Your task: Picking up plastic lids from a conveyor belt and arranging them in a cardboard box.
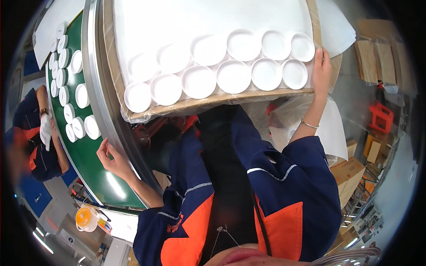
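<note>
Before me is a cardboard box (pixel 208 99) lined with white sheeting and clear film. Along its near side lie two rows of round, shallow white lids (pixel 239 76), their hollow sides up. My right hand (pixel 322 71) grips the box's right edge, beside the endmost lid. My left hand (pixel 113 158) hovers by the metal rail (pixel 116 102) of the green conveyor belt (pixel 106 181), fingers loosely bent and apart, with nothing in them. The white lid (pixel 92 127) on the belt is the nearest one to it.
Several more white lids (pixel 64 95) are scattered along the belt. Across it stands another person, whose white-gloved hand (pixel 45 131) shows. A bucket with an orange top (pixel 84 217) is at lower left. Cartons (pixel 348 177) and a red plastic stool (pixel 381 117) stand at right.
</note>
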